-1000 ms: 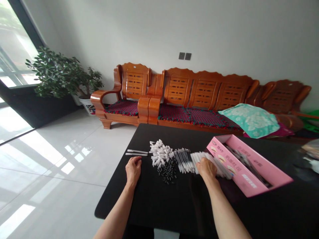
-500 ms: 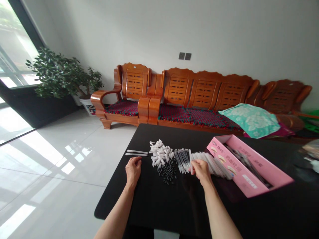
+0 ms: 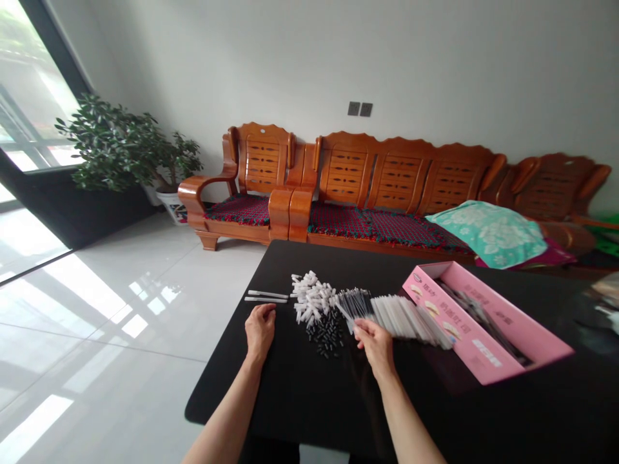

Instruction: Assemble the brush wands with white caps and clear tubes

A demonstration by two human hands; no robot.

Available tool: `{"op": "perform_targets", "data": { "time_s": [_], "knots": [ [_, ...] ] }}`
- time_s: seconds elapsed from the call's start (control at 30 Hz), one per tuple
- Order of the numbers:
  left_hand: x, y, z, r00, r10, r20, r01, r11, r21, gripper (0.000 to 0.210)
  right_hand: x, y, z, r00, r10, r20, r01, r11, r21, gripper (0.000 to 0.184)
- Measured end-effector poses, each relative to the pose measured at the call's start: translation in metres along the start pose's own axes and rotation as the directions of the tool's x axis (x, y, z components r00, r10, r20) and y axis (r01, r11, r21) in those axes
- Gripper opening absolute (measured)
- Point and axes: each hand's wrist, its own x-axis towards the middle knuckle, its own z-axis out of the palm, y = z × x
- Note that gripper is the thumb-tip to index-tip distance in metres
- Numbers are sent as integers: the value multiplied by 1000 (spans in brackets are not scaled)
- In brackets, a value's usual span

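Note:
My right hand [image 3: 373,345] pinches a slim translucent pen barrel [image 3: 344,314], tilted up to the left over the pen refills [image 3: 355,303]. These thin refills lie side by side in a row. To their right, a row of whitish translucent pen barrels [image 3: 411,320] reaches toward the pink box. My left hand [image 3: 260,328] rests on the table with its fingers curled in and nothing visible in them. Just beyond it lie two white pens [image 3: 265,295], parallel to each other. Between the hands are a heap of white pen caps [image 3: 313,298] and a scatter of small black plugs [image 3: 326,335].
On the black table [image 3: 309,393], an open pink box [image 3: 488,322] at the right holds dark and grey strips. Behind stands a wooden sofa set [image 3: 345,171] with woven seat covers and a turquoise cloth [image 3: 493,232]. A potted plant [image 3: 116,145] stands by the glass door.
My right hand has moved left from the edge of the barrel row, carrying one barrel, which now leans left over the refills. My left hand stays in place.

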Motion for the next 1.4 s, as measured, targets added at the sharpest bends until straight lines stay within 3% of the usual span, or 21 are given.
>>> {"op": "perform_targets", "data": {
  "time_s": [0.07,0.13,0.27,0.37,0.47,0.53,0.63,0.8,0.9,1.0,1.4],
  "knots": [
    [0,1,0,1000,-4,3,4,1000,-1,22,-2,1,0,994,-97,43,104,974,-202,31],
    [0,1,0,1000,-6,6,6,1000,4,22,-5,-2,0,978,-183,99,208,890,-406,24],
    [1,0,-1,1000,-5,5,5,1000,5,22,-9,-11,3,957,-197,213,290,686,-667,15],
    [1,1,-1,1000,-1,-13,1,999,-32,21,-9,-12,3,952,-241,187,305,757,-578,25],
    [-2,12,5,1000,31,-4,-31,994,-106,21,-9,-8,3,958,-287,25,271,868,-415,39],
    [-7,28,15,997,70,40,-63,984,-164,20,-11,-5,4,958,-280,-63,238,899,-367,45],
    [-18,61,37,977,136,162,-106,978,-179,17,-13,0,4,957,-268,-106,218,914,-341,49],
    [-32,111,84,885,228,405,-222,973,-63,18,-10,5,1,957,-266,-114,212,912,-352,52],
    [-37,127,105,806,304,508,-347,938,-10,22,-8,4,0,953,-277,-119,218,906,-362,55],
    [-38,135,118,748,303,591,-409,911,50,20,-9,1,0,947,-289,-139,221,902,-371,58],
    [-31,149,140,782,130,609,-306,932,194,24,-9,7,0,952,-285,-115,227,903,-364,52]
  ]
}}
